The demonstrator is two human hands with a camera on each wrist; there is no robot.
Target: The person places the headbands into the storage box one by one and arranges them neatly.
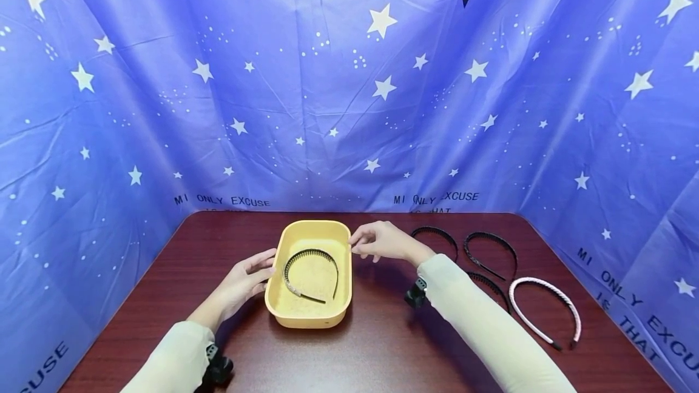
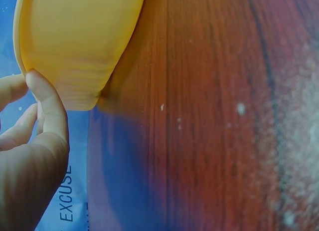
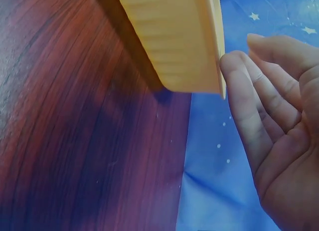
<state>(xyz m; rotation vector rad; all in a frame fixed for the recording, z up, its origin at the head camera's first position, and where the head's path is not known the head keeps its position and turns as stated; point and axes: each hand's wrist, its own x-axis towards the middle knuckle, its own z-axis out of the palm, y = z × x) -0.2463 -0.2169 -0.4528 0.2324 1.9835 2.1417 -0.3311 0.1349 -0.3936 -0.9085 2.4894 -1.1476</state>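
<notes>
A yellow rectangular box [image 1: 311,322] stands on the table, with a dark toothed headband [image 1: 312,251] lying inside it. At the box's left side, my left hand [image 1: 239,285] touches the wall with its fingers relaxed. The left wrist view shows the thumb of that hand [image 2: 35,151] against the rim of the box [image 2: 75,36]. My right hand [image 1: 386,240] is at the far right side, fingers loosely bent. In the right wrist view a fingertip of this hand [image 3: 279,111] touches the edge of the box [image 3: 174,41]. Neither hand touches the headband.
On the table's right lie several headbands: a pale pink one [image 1: 571,307], a black one [image 1: 510,246], another black one [image 1: 445,233] behind my right wrist and one partly hidden by my right sleeve [image 1: 480,320]. A blue star-patterned cloth [image 1: 327,90] hangs around the table [image 1: 349,362].
</notes>
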